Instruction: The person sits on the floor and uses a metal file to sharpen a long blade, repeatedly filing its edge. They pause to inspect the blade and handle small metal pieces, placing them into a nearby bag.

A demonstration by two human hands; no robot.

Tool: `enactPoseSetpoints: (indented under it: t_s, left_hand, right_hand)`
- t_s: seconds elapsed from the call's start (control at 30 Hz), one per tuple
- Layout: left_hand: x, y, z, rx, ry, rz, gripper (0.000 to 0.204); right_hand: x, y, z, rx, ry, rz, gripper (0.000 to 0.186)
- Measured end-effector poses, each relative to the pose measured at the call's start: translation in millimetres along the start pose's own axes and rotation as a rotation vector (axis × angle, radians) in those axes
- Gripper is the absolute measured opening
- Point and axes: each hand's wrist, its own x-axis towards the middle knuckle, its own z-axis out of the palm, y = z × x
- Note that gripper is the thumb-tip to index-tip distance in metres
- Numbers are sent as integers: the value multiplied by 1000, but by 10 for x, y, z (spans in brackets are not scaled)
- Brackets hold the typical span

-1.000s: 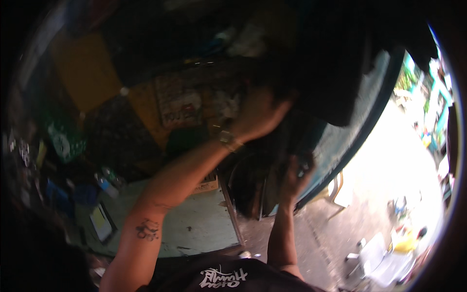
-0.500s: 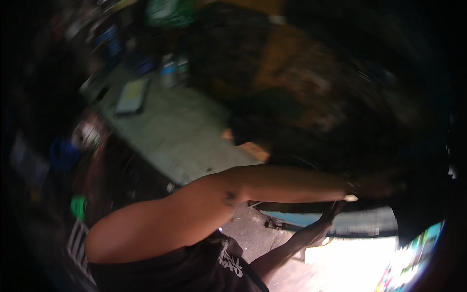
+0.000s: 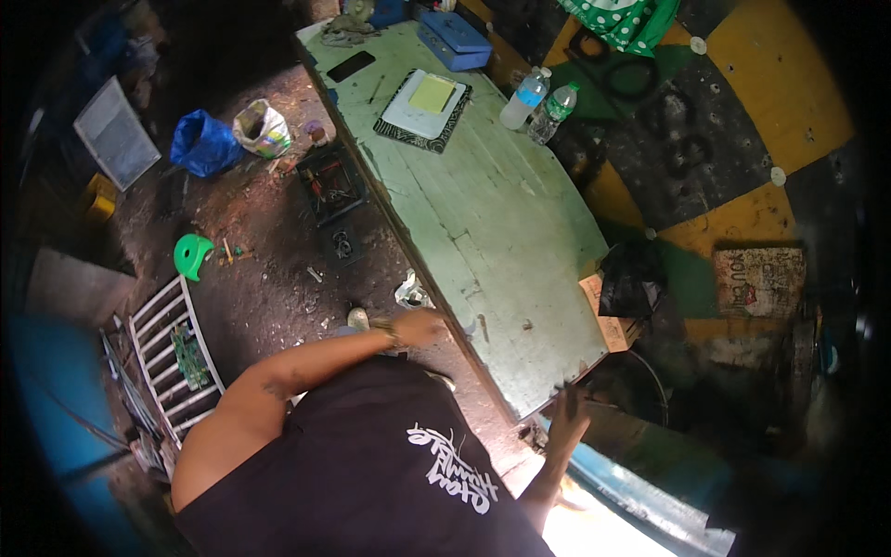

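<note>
My left hand (image 3: 419, 327), with a band at its wrist, is over the near long edge of a pale green table (image 3: 520, 251). Its fingers are blurred, so I cannot tell whether it holds anything. A crumpled white plastic bag (image 3: 411, 291) lies on the floor just beyond it. Close to the table's right-hand corner, my right hand (image 3: 570, 416) is raised with its fingers apart and nothing visible in them. Beside it lies a dark brownish flat panel (image 3: 640, 441); whether they touch is unclear. A black plastic bag (image 3: 631, 283) sits against a cardboard box (image 3: 605, 317) at the table's far edge.
On the table are a phone (image 3: 351, 66), a notebook (image 3: 424, 107) with yellow paper, a blue box (image 3: 453, 40) and two bottles (image 3: 526, 97). The floor holds a black crate (image 3: 329, 183), a blue bag (image 3: 202, 144), a green stool (image 3: 192, 255) and a white rack (image 3: 176, 357).
My view has swung so the table and floor show more fully. My left arm has drawn back from the far right to the table's near edge. My right hand now shows by the corner.
</note>
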Motion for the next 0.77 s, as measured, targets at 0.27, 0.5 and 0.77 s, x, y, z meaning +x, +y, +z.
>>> enactPoseSetpoints:
  t_s: [0.27,0.5,0.77]
  left_hand:
    - [-2986,-2799,-1418,123,176,-1254,40]
    - [-4023,-2993,-933,-107,439,-1433,32]
    - [-4137,-2122,87,-766,484,-1628,24]
  right_hand:
    - [730,-1547,1994,114,-370,-114,33]
    - [1772,-1896,3181,150,-324,-294,57]
    - [4445,-1549,4161,29,156,-103,80]
